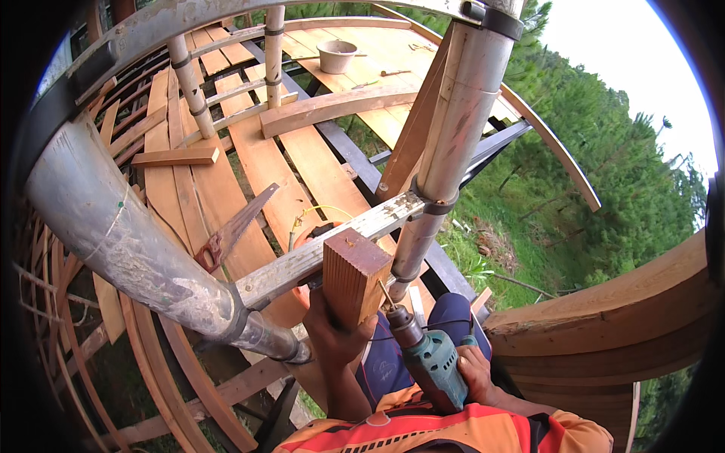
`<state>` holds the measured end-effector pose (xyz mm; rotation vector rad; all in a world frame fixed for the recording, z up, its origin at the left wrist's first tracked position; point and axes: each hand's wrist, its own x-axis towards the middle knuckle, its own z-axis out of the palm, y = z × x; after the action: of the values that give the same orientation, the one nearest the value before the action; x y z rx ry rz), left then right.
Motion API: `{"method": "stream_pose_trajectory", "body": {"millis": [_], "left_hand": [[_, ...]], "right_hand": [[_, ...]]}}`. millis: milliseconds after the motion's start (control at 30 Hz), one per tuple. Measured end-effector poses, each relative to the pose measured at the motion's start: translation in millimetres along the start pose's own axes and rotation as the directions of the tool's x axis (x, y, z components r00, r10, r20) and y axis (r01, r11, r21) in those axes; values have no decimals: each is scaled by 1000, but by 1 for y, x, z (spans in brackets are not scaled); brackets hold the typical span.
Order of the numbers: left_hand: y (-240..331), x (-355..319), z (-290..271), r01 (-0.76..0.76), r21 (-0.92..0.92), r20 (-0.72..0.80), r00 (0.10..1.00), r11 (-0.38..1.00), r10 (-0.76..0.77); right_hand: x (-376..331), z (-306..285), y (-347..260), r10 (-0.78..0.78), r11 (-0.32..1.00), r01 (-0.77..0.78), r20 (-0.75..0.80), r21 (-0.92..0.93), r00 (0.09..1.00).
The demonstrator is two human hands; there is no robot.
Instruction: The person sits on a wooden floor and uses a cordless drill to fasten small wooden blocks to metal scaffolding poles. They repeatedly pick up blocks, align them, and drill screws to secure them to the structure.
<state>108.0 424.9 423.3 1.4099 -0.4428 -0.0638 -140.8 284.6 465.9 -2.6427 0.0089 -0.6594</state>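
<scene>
My left hand (338, 331) grips the lower end of a short, thick wooden post (352, 281) held upright against a metal ladder rung (332, 248). In my right hand (476, 371) is a teal power drill (435, 365), its chuck pointing up and toward the post. The thin drill bit (386, 293) meets the post's right side; whether it has gone into the wood I cannot tell. Left of the post, a handsaw (240, 225) with a brown handle lies on planks. An orange object with a yellow cord (325, 208) is partly hidden behind the rung.
Ladder rails (151, 234) rise left and right (453, 121) around my work. Loose planks (245, 151) lie with open gaps between them. A grey bucket (337, 56) stands on farther boards. Large curved timbers (596, 294) are at right, and a green slope (574, 166) drops beyond.
</scene>
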Motion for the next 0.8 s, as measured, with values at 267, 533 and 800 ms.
{"method": "stream_pose_trajectory", "body": {"millis": [267, 533, 800], "left_hand": [[9, 1, 2, 43, -66, 6, 999, 997, -43], [6, 0, 2, 31, 3, -17, 999, 999, -31], [9, 2, 6, 47, -20, -36, 998, 999, -48]], "right_hand": [[3, 5, 1, -6, 1000, 6, -48, 10, 999], [1, 9, 8, -9, 999, 10, -45, 36, 999], [1, 16, 9, 9, 999, -6, -62, 49, 998]]}}
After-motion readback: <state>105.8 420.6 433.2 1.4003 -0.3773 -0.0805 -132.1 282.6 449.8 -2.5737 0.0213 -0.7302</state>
